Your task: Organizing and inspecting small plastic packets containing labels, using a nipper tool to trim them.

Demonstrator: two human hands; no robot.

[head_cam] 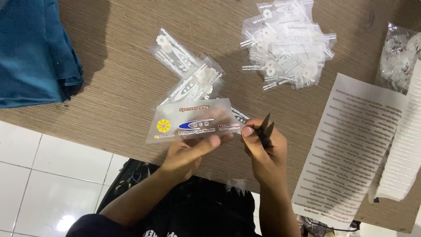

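Observation:
My left hand (186, 153) holds a clear printed plastic pouch (193, 120) flat from below, just above the table's near edge. My right hand (263, 147) pinches the pouch's right end between thumb and finger while also gripping small black snips (265, 127), blades pointing up. Behind the pouch lie a few similar clear pouches with white plastic parts (188, 70) on the wooden table (118, 87).
A heap of filled clear pouches (285, 41) sits at the back right. A printed sheet of label strips (351, 149) lies at right, beside white strips (405, 149) and a shiny bag (399, 55). Blue cloth (30, 52) covers the back left corner. White floor tiles (44, 175) show below.

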